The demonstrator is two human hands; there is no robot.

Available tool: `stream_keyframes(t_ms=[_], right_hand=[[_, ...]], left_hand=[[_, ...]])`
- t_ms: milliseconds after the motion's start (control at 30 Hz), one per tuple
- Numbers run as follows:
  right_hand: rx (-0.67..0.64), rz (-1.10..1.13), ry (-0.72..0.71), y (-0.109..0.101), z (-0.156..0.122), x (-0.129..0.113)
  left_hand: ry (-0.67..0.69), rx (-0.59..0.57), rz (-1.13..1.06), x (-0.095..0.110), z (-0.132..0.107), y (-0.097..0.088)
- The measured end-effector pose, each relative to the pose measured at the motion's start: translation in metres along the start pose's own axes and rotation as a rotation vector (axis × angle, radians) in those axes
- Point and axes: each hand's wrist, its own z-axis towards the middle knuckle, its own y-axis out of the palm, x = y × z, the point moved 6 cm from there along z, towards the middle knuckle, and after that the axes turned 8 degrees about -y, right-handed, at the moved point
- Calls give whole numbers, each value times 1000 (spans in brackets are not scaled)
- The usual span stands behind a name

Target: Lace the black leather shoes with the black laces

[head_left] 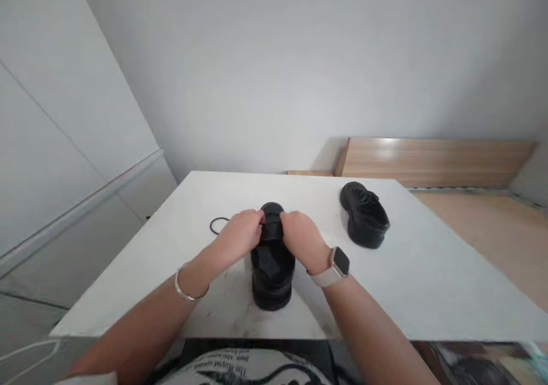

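A black shoe (272, 282) stands on the white table before me, heel toward me and toe pointing away. My left hand (244, 231), with a silver bangle at the wrist, grips the left side of its upper near the tongue, fingers closed. On the opposite side, my right hand (299, 234) pinches the upper's edge; a watch is on that wrist. The fingertips of both hands are partly hidden. A thin black cord (213, 223), curved like a shoelace, lies beside my left hand and runs out of sight behind it.
A second black shoe (363, 217), with laces, stands farther right on the white table (428, 294). Behind the table is a grey wall (257, 77). A wooden headboard (428, 162) is at the back right, and white cabinet panels (55, 162) flank the left.
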Motion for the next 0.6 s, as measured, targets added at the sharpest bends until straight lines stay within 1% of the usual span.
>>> stream_keyframes(t_ms=[167, 233, 267, 333, 400, 500, 567, 600], right_hand=[[24, -21, 46, -7, 1, -1], [46, -33, 43, -8, 0, 0], [75, -35, 32, -8, 0, 0], [182, 16, -1, -10, -2, 1], [341, 197, -36, -14, -6, 3], [578, 662, -65, -18, -13, 10], [692, 959, -63, -17, -16, 16], [726, 1084, -53, -16, -17, 18]], left_hand=[[-1, 15, 23, 6, 0, -1], [2, 38, 36, 7, -1, -2], [11, 67, 34, 8, -2, -4], [50, 154, -29, 10, -4, -11], [111, 244, -209, 11, -8, -20], [185, 333, -566, 10, -13, -37], [210, 378, -723, 9, -17, -46], [212, 392, -773, 9, -19, -49]])
